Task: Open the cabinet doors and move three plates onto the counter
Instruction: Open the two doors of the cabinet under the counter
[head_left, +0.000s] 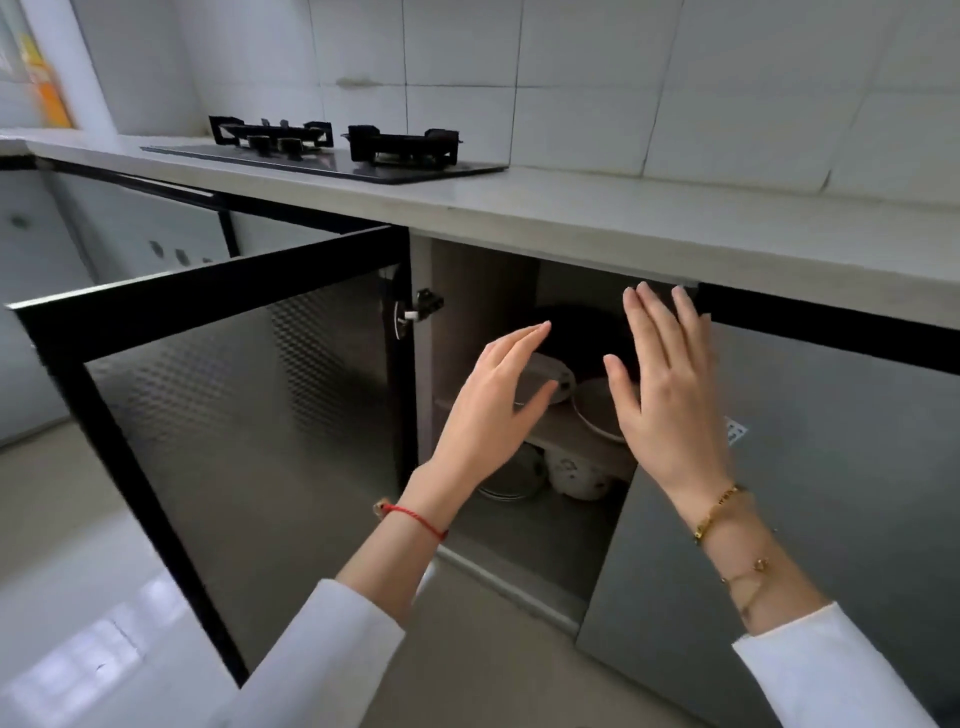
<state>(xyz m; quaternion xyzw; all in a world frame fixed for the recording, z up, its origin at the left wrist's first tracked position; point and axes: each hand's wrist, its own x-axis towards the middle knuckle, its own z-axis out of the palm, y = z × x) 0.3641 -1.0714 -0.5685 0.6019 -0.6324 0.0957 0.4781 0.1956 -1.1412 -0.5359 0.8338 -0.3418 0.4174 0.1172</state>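
Left door (249, 415) swung wide for access; left hand (493, 410) and right hand (670, 395) spread, empty, approaching shelved plates (597, 410).

Both hands (493, 410) (670, 395) hover flat-palmed before the left door (249, 415) swung wide, plates (597, 410) perhaps inside.

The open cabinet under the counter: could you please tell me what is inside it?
On the cabinet's shelf sit a white dish and a pale plate, something dark behind. Below lie a plate and patterned bowl. Both hands and the right door cover the rest.
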